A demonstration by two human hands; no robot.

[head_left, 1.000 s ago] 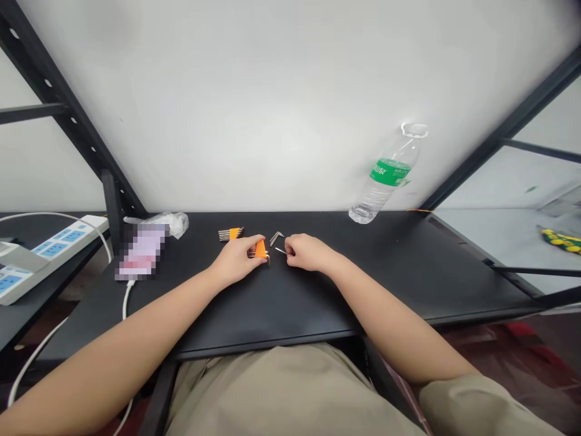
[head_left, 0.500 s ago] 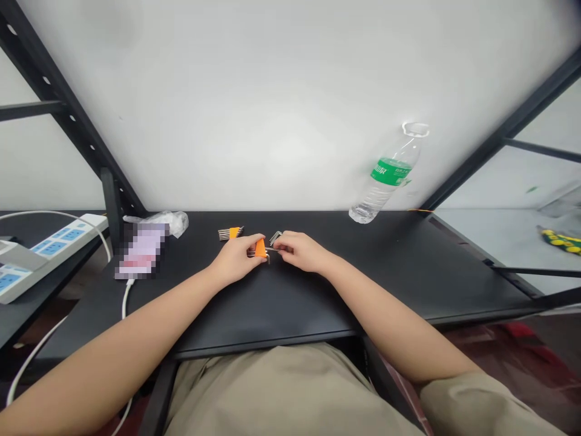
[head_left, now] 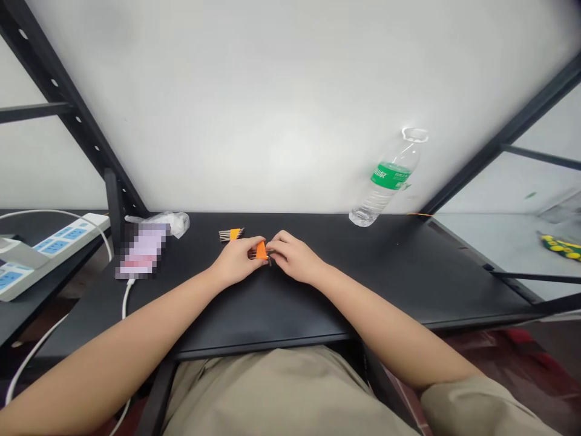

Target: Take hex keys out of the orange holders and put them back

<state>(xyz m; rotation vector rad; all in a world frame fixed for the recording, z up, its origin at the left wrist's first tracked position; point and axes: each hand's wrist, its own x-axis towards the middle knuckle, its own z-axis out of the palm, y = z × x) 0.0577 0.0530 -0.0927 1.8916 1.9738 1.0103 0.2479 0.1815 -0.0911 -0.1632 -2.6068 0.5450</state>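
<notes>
My left hand (head_left: 233, 261) is closed around an orange hex key holder (head_left: 261, 251), its thumb and fingers pinching the sides. Short metal keys poke out of it to the left and right. Right up against the holder, my right hand (head_left: 295, 257) is closed, its fingertips pinching the end of a hex key (head_left: 270, 257) at the holder's right side; the fingers cover most of that key. Just beyond my left hand, a second orange holder (head_left: 235, 234) full of hex keys lies on the black table (head_left: 281, 309).
A clear water bottle (head_left: 385, 175) with a green label leans near the wall. On the left are a blurred phone (head_left: 144, 249) with a white cable, a crumpled plastic bag (head_left: 177, 223) and a white power strip (head_left: 57, 248). Black metal posts (head_left: 84, 130) flank the table.
My right hand has moved left to the holder, bringing the hex key in closer. The loose keys seen beside its fingers before are now hidden behind the hand.
</notes>
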